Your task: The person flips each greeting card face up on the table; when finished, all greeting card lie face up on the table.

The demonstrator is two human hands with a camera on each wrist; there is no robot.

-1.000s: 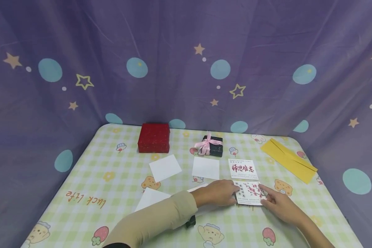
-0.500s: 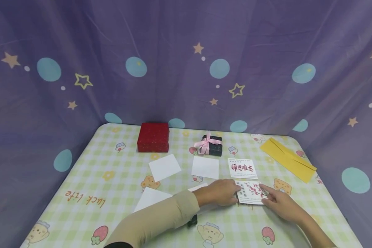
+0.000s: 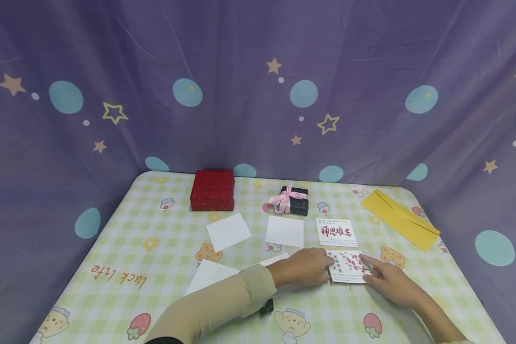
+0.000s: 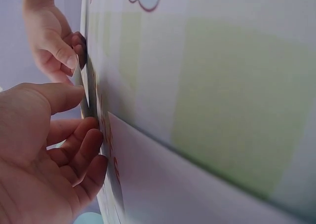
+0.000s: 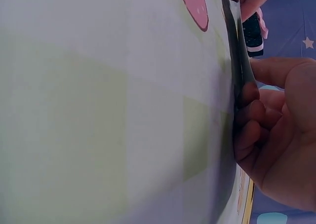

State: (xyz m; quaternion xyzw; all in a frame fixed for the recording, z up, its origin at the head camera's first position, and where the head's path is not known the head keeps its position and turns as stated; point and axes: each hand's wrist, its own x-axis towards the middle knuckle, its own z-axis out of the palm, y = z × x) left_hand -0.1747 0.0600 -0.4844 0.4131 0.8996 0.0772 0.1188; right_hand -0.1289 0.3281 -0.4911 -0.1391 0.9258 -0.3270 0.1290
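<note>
A white card (image 3: 343,270) printed with red blossoms and dark characters lies low over the tablecloth, between both hands. My left hand (image 3: 308,266), in a beige sleeve, pinches its left edge between thumb and fingers. At the opposite edge my right hand (image 3: 389,283) pinches it, thumb on top and fingers curled underneath, as the right wrist view shows. Seen edge-on there, the card (image 5: 245,61) is raised slightly off the cloth. Just beyond it lies a second card (image 3: 337,233) with large red characters.
Blank white cards (image 3: 285,231) lie left of the printed ones, some partly covered by my left sleeve (image 3: 223,296). Behind stand a red box (image 3: 212,191) and a black box (image 3: 299,206) with a pink ribbon. A yellow envelope (image 3: 400,220) rests at the back right.
The blossom card has shifted slightly right and settled flatter, with both hands still pinching its edges. Between the last two frames almost nothing moves.
</note>
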